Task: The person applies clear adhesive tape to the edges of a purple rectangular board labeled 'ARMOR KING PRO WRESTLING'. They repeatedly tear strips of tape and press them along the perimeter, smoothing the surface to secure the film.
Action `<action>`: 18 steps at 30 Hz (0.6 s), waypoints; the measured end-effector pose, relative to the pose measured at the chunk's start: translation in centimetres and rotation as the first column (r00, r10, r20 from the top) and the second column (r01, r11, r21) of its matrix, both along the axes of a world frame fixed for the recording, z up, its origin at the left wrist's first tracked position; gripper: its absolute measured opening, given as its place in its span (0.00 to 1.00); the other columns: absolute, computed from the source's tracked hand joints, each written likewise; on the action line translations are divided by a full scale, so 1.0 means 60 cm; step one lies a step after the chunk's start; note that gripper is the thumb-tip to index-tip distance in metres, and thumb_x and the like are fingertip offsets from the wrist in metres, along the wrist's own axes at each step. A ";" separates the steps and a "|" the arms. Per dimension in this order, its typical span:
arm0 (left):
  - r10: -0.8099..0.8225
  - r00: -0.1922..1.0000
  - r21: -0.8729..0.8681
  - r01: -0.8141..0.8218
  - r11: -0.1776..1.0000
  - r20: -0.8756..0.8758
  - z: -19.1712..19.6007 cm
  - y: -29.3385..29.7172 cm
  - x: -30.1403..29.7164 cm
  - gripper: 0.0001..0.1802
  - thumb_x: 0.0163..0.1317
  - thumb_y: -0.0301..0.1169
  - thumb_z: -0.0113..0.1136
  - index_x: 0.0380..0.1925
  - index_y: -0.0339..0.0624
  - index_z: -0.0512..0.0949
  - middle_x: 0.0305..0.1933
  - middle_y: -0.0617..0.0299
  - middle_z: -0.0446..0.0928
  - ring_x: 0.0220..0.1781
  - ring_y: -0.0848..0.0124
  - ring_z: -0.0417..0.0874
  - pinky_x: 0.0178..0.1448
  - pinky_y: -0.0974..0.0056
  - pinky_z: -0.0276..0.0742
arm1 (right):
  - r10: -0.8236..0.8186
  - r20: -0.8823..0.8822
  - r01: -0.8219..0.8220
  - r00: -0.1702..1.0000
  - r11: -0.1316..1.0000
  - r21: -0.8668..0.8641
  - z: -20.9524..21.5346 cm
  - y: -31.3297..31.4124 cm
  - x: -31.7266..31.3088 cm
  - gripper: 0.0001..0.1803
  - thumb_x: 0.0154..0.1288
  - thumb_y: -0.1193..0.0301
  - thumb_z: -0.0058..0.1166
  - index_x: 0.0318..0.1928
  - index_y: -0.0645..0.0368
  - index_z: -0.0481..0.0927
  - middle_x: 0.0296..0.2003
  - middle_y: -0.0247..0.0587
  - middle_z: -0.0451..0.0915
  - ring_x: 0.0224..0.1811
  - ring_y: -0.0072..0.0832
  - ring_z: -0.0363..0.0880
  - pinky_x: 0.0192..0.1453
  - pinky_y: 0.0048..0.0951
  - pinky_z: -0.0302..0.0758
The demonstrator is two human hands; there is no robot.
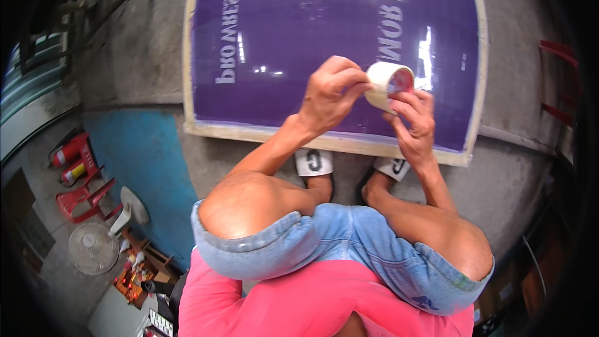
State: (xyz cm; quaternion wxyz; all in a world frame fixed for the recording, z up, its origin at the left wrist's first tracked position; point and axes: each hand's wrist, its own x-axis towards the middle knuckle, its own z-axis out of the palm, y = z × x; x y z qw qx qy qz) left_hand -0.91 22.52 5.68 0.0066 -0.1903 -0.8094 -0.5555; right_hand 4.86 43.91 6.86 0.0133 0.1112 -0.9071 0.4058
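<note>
A wide roll of cream-coloured tape [379, 87] with a red and white core is held up over the near part of a glossy purple panel [287, 100]. My right hand [413, 122] grips the roll from its right side, with fingers at the core. On the roll's left edge, the thumb and forefinger of my left hand [337, 90] pinch together; whether a tape end lies between them is too small to make out. Pale lettering runs across the panel, and a light border strip [262, 137] frames its edges.
My feet in white-strapped slippers [314, 162] rest at the panel's near edge. To the left stand a red plastic chair [84, 200], fire extinguishers [70, 151] and a fan [93, 248]. Another red chair [560, 51] is at the far right. A dark metal frame [81, 12] stands at the upper left.
</note>
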 end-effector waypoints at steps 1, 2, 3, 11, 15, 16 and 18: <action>-0.006 1.000 -0.014 0.006 1.000 0.014 -0.002 -0.005 0.006 0.04 0.57 0.21 0.67 0.32 0.34 0.82 0.32 0.56 0.79 0.33 0.64 0.81 0.37 0.62 0.77 | -0.020 -0.003 0.020 1.000 0.992 0.123 0.015 -0.006 0.003 0.08 0.54 0.72 0.67 0.37 0.54 0.85 0.44 0.35 0.84 0.59 0.41 0.72 0.65 0.46 0.61; -0.007 1.000 -0.060 0.006 0.998 -0.014 -0.011 -0.005 0.009 0.02 0.60 0.22 0.64 0.31 0.35 0.81 0.30 0.55 0.78 0.31 0.63 0.80 0.37 0.62 0.76 | 0.044 -0.045 -0.037 0.998 0.990 0.134 0.032 -0.008 -0.005 0.07 0.56 0.70 0.67 0.35 0.56 0.84 0.43 0.38 0.83 0.59 0.42 0.73 0.68 0.50 0.56; 0.021 0.987 -0.069 -0.010 0.998 0.160 -0.014 -0.015 0.020 0.02 0.61 0.22 0.63 0.31 0.34 0.80 0.29 0.56 0.78 0.32 0.65 0.79 0.37 0.63 0.75 | 0.101 0.038 -0.102 0.994 0.994 0.036 0.022 -0.011 -0.001 0.08 0.56 0.70 0.67 0.36 0.58 0.83 0.43 0.40 0.83 0.57 0.42 0.74 0.66 0.48 0.59; 0.456 0.692 -0.088 -0.498 0.863 0.559 -0.087 -0.348 0.069 0.05 0.63 0.25 0.62 0.29 0.37 0.83 0.28 0.68 0.80 0.31 0.81 0.75 0.36 0.72 0.71 | 0.370 0.630 -0.310 0.683 0.927 -0.209 0.027 0.144 -0.007 0.28 0.41 0.53 0.75 0.33 0.63 0.80 0.29 0.41 0.76 0.34 0.33 0.73 0.37 0.33 0.69; 0.793 0.379 -0.440 -0.678 0.589 0.476 -0.098 -0.650 0.148 0.05 0.60 0.29 0.67 0.28 0.41 0.83 0.24 0.70 0.77 0.26 0.82 0.70 0.30 0.72 0.61 | 0.123 0.571 -0.241 0.812 0.961 0.135 0.006 0.391 0.005 0.26 0.40 0.53 0.71 0.22 0.63 0.74 0.21 0.37 0.71 0.30 0.30 0.69 0.37 0.34 0.66; 0.810 0.351 -0.484 -0.665 0.569 0.471 -0.090 -0.690 0.172 0.03 0.59 0.25 0.66 0.29 0.36 0.84 0.25 0.68 0.78 0.29 0.78 0.75 0.35 0.71 0.69 | -0.115 0.748 -0.060 0.654 0.977 0.203 0.017 0.407 -0.010 0.25 0.41 0.55 0.71 0.21 0.62 0.72 0.20 0.37 0.69 0.30 0.31 0.69 0.38 0.34 0.67; 0.810 0.320 -0.514 -0.644 0.567 0.491 -0.086 -0.687 0.168 0.04 0.59 0.26 0.67 0.29 0.36 0.83 0.26 0.67 0.79 0.29 0.78 0.75 0.35 0.71 0.69 | -0.229 0.735 -0.065 0.638 0.935 0.348 0.015 0.433 -0.010 0.24 0.45 0.59 0.69 0.21 0.63 0.67 0.20 0.39 0.67 0.30 0.32 0.67 0.39 0.35 0.65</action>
